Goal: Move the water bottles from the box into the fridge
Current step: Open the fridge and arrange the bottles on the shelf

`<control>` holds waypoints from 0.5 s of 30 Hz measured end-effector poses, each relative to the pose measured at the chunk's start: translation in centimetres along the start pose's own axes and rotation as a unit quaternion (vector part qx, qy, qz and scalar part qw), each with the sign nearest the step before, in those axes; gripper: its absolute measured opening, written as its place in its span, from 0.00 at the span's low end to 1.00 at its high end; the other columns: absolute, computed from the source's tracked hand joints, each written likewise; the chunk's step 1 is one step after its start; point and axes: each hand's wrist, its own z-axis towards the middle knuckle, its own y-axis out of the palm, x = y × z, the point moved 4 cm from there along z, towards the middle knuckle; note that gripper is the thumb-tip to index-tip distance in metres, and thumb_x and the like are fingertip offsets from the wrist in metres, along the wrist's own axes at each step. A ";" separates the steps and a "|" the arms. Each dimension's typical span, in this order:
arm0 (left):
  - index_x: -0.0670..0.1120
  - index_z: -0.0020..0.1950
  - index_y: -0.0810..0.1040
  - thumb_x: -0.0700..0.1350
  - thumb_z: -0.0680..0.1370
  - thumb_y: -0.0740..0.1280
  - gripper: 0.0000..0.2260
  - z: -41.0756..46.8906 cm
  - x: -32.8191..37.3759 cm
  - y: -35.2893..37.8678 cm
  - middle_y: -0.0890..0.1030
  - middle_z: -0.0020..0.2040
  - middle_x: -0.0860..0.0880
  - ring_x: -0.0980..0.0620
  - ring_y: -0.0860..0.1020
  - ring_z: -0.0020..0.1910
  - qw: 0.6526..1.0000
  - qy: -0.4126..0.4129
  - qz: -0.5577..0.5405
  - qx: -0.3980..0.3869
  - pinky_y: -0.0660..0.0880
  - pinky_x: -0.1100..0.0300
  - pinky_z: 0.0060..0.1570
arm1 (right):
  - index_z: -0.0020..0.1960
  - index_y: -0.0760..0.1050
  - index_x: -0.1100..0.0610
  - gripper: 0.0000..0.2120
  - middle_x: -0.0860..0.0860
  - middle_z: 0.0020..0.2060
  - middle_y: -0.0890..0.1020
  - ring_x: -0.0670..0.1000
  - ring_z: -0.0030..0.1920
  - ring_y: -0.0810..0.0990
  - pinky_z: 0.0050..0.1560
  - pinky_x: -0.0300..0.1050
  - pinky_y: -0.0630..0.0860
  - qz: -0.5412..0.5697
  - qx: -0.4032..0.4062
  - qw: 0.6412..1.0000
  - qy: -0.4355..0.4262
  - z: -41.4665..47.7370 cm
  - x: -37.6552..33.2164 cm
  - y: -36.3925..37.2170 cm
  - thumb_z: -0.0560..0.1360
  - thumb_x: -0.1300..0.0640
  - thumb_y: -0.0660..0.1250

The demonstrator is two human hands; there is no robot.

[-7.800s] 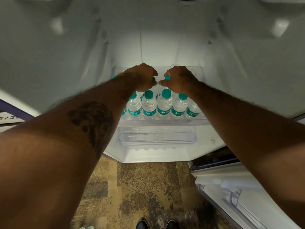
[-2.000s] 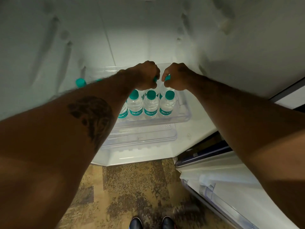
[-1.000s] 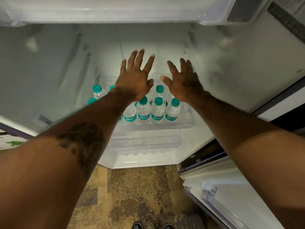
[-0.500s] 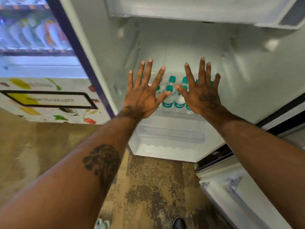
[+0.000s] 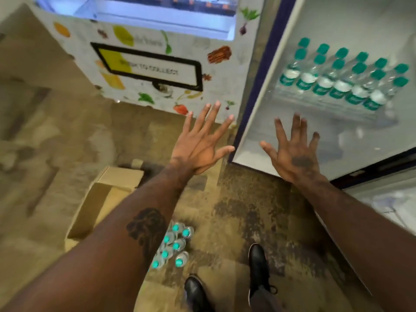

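A person stands before an open fridge [image 5: 360,23] with both arms stretched forward and both hands empty. The left hand [image 5: 200,143] is spread flat, fingers straight and fanned apart, gripping nothing. It hangs in front of the mottled carpet [image 5: 56,143] and the foot of a vending machine [image 5: 225,86], just left of the fridge's front edge. The right hand [image 5: 292,156] is likewise released, fingers splayed, held before the lower corner of the fridge opening and touching nothing that can be seen.

Inside the fridge, water bottles [image 5: 340,84] with teal caps stand upright in close rows on a clear shelf (motion blur makes an exact count uncertain), up and to the right of the right hand and apart from it. A cluster of loose bottles [image 5: 177,246] with the same teal caps sits low beside the left forearm, which hides part of it, just right of an open cardboard box [image 5: 105,199]. Whether any of them stand inside the box cannot be told.

The box rests on the carpet with its flaps folded out, near the vending machine, whose front carries fruit and vegetable pictures and a black-framed collection flap [image 5: 146,68]. A dark tattoo [image 5: 146,228] marks the left forearm. Two black shoes [image 5: 258,262] show near the bottom edge.
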 end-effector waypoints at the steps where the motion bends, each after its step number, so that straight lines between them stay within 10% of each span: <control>1: 0.56 0.80 0.42 0.69 0.80 0.43 0.33 -1.6 -1.5 1.0 0.40 0.80 0.43 0.43 0.40 0.79 1.000 -0.012 -0.001 -0.008 0.47 0.37 0.75 | 0.79 0.45 0.48 0.38 0.62 0.78 0.44 0.63 0.77 0.45 0.70 0.71 0.47 0.003 -0.015 1.000 -0.011 -0.7 -1.8 1.2 0.76 0.29 0.36; 15: 0.48 0.81 0.45 0.65 0.81 0.46 0.34 -21.2 -6.0 23.2 0.44 0.81 0.44 0.45 0.48 0.79 0.962 -0.165 -0.106 -0.189 0.52 0.45 0.75 | 0.79 0.44 0.49 0.35 0.60 0.78 0.44 0.60 0.78 0.44 0.74 0.64 0.54 0.021 -0.199 0.957 -0.209 -9.9 -19.9 24.7 0.78 0.34 0.46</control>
